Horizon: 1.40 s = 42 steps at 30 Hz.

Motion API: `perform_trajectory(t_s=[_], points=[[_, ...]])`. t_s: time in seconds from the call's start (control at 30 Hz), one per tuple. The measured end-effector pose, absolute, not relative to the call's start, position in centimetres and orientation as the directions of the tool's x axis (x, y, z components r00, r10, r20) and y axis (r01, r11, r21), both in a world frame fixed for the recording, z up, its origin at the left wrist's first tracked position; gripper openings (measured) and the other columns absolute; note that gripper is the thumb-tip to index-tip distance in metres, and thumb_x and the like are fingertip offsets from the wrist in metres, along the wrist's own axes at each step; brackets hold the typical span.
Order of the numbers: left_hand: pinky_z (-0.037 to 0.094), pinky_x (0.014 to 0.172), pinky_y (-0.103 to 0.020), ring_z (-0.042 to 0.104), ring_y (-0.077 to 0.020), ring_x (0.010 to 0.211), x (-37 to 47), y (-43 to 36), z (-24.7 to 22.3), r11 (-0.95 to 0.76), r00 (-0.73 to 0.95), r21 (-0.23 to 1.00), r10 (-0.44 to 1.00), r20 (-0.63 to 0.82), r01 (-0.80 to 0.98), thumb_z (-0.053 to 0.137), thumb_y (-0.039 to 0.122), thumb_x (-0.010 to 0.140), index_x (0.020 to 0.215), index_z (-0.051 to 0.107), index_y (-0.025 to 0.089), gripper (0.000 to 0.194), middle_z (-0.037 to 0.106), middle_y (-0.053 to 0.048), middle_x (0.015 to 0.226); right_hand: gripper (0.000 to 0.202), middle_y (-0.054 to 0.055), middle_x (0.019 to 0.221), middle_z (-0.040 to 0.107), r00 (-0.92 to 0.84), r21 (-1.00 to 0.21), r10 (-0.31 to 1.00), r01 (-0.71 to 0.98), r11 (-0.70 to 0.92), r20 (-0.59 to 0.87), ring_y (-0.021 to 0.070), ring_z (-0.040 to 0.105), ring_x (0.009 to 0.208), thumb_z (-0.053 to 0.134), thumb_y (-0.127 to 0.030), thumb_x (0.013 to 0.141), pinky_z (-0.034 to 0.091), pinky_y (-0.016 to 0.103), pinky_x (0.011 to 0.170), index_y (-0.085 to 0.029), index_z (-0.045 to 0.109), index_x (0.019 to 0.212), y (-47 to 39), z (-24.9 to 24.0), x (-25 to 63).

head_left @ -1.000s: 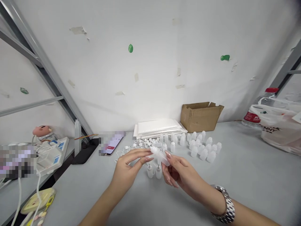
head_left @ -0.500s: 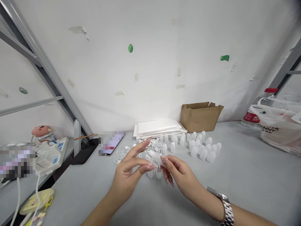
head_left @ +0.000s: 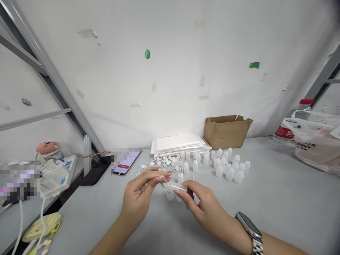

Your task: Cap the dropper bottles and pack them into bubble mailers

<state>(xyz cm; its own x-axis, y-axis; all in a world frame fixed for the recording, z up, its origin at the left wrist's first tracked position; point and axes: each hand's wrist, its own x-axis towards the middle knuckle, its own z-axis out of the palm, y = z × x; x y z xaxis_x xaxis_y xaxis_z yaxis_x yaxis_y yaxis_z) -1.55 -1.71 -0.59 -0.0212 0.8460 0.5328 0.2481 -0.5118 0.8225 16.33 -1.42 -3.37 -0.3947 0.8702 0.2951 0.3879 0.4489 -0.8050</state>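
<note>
A small translucent white bottle (head_left: pixel 177 186) lies nearly sideways between my hands, its narrow end toward the left. My right hand (head_left: pixel 203 200) grips its wide end between thumb and fingers. At the narrow end my left hand (head_left: pixel 143 189) pinches a small white part, mostly hidden by the fingertips. Just behind my hands stands a bottle with a looped white strap (head_left: pixel 180 176). Another bottle (head_left: pixel 170 195) is partly covered by the held one. Loose white caps with straps (head_left: pixel 159 162) are scattered beyond my left hand.
Several translucent bottles (head_left: pixel 230 173) stand at the right. A stack of white envelopes (head_left: pixel 179 143) and an open cardboard box (head_left: pixel 227 132) are against the wall. A phone (head_left: pixel 127 163) lies at the left, a plastic bag (head_left: pixel 316 145) at the far right.
The held bottle has tipped closer to level. The fingers of my left hand have come down and closed round its narrow end, and my right wrist has turned, showing the watch face.
</note>
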Motion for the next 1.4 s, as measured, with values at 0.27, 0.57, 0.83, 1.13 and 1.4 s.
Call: perform_trajectory(t_s=[0.27, 0.57, 0.83, 1.13, 1.4], points=[[0.051, 0.079, -0.031, 0.067, -0.0215, 0.091, -1.6, -1.3, 0.0, -0.368, -0.015, 0.928, 0.93, 0.368, -0.06, 0.07, 0.023, 0.071, 0.086, 0.065, 0.027, 0.016, 0.072, 0.001, 0.101, 0.036, -0.003, 0.059, 0.048, -0.379, -0.894, 0.884, 0.238, 0.38, 0.275, 0.0114, 0.046, 0.054, 0.036, -0.044, 0.092, 0.036, 0.024, 0.055, -0.02, 0.047, 0.068, -1.6, -2.8, 16.4], [0.049, 0.084, -0.031, 0.066, -0.0236, 0.094, -1.0, -1.1, -0.6, -0.189, 0.086, 0.981, 0.977, 0.193, -0.045, 0.071, 0.028, 0.07, 0.075, 0.072, 0.022, 0.009, 0.075, -0.003, 0.09, 0.035, -0.003, 0.059, 0.048, -0.36, -0.913, 0.879, 0.14, 0.382, 0.312, 0.0101, 0.044, 0.054, 0.038, -0.045, 0.092, 0.036, 0.023, 0.055, -0.019, 0.049, 0.07, -1.9, -3.0, 16.6], [0.048, 0.087, -0.029, 0.065, -0.0228, 0.097, -1.0, -1.1, -1.2, -0.194, 0.116, 0.981, 0.974, 0.194, -0.015, 0.067, 0.029, 0.073, 0.081, 0.075, 0.024, 0.012, 0.075, -0.003, 0.095, 0.049, -0.006, 0.044, 0.041, -0.495, -0.996, 0.865, -0.082, 0.044, 0.079, 0.007, 0.034, 0.037, 0.034, -0.058, 0.087, 0.028, 0.021, 0.04, -0.019, 0.044, 0.058, -1.1, -2.5, 16.4], [0.049, 0.087, -0.03, 0.064, -0.0229, 0.098, -0.6, -1.3, -0.9, -0.218, 0.002, 0.973, 0.976, 0.219, 0.078, 0.068, 0.03, 0.072, 0.084, 0.074, 0.027, 0.014, 0.074, -0.002, 0.098, 0.026, 0.001, 0.078, 0.06, -0.284, -0.945, 0.911, 0.04, 0.324, 0.3, 0.0147, 0.054, 0.071, 0.065, -0.038, 0.077, 0.043, 0.027, 0.067, -0.02, 0.059, 0.096, -0.9, -2.0, 16.9], [0.028, 0.108, -0.037, 0.063, -0.0201, 0.103, -1.0, -1.2, -0.9, -0.403, 0.145, 0.909, 0.911, 0.387, 0.108, 0.061, 0.023, 0.078, 0.085, 0.073, 0.03, 0.016, 0.074, 0.003, 0.096, 0.038, -0.005, 0.052, 0.049, -0.637, -0.955, 0.767, -0.269, -0.126, 0.079, 0.0054, 0.04, 0.04, 0.055, -0.051, 0.081, 0.032, 0.022, 0.045, -0.015, 0.054, 0.071, -0.8, -2.2, 16.5]])
